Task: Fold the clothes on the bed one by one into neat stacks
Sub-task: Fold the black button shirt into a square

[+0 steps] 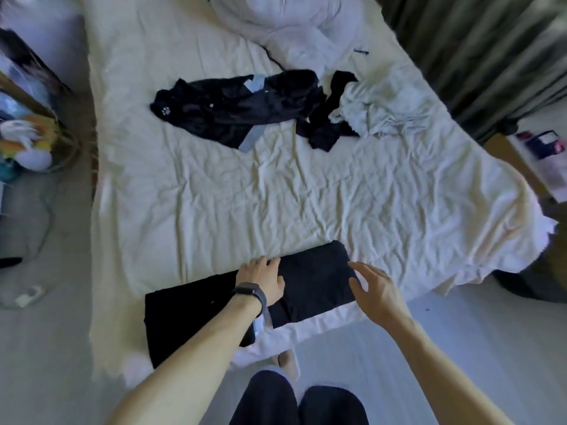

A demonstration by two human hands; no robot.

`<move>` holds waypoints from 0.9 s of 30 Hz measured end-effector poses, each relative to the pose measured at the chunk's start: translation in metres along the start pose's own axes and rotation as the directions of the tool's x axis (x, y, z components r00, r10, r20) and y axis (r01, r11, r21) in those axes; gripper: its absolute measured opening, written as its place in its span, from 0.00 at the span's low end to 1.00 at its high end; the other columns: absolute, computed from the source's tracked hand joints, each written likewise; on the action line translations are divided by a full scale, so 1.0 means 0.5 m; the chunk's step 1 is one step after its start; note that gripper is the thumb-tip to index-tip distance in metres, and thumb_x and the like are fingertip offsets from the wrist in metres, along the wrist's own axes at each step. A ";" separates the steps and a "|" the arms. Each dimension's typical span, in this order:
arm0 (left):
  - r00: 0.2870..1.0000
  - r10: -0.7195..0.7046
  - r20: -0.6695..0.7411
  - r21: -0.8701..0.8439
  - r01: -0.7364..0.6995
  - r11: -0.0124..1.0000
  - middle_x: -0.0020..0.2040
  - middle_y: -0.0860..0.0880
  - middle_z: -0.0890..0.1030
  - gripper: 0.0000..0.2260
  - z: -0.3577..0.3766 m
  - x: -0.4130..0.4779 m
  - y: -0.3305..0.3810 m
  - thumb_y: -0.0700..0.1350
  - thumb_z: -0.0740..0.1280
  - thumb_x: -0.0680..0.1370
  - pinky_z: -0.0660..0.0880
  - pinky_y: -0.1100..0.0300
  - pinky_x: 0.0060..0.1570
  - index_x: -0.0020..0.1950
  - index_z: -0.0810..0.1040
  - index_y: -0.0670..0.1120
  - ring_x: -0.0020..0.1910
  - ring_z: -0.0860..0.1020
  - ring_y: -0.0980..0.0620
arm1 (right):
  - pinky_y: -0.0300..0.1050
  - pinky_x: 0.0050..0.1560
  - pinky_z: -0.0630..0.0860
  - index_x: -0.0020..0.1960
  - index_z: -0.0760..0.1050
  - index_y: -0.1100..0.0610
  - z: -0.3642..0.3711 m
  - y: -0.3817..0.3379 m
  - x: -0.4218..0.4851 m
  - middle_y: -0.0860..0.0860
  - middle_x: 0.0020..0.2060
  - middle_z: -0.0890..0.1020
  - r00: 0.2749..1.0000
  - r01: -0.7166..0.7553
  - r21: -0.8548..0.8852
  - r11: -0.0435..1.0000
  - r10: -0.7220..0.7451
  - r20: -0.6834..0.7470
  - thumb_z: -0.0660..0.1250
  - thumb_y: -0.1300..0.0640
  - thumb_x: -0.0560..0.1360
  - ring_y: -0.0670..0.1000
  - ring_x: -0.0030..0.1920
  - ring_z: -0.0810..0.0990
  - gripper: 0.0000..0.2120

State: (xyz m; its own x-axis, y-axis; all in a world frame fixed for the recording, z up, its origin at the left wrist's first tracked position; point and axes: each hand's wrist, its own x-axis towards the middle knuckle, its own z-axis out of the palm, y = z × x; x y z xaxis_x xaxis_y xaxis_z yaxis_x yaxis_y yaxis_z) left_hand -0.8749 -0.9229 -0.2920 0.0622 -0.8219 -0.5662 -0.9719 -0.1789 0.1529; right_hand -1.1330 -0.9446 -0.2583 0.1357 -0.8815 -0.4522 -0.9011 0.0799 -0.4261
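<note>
Fingers (271,262) of left hand (260,280) lie flat on black garment (316,280), gripping nothing; right hand (376,286) spread, empty.
Garment at 6 o'clock edge of bed (276,194), long axis 8-to-2 o'clock; right hand just off its 3 o'clock end, left hand nearer the 8 o'clock half.
</note>
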 end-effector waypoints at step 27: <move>0.688 0.051 -0.723 0.022 -0.051 0.998 0.69 0.54 0.76 0.19 -0.446 -0.800 -0.626 0.56 0.61 0.81 0.72 0.54 0.60 0.72 0.73 0.57 0.65 0.75 0.48 | 0.47 0.73 0.69 0.71 0.76 0.48 -0.022 -0.725 -0.641 0.46 0.69 0.78 0.578 0.566 -0.277 0.776 -0.613 -0.538 0.57 0.45 0.83 0.49 0.75 0.70 0.20</move>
State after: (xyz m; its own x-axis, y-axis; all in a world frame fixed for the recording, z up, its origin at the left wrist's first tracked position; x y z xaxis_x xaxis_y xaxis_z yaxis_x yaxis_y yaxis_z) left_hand -0.5450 -0.6587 0.0671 0.1576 -0.9662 0.2040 -0.9786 -0.1251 0.1636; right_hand -0.8546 -0.6964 0.0496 0.4096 -0.8089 0.4218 -0.7371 -0.5659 -0.3694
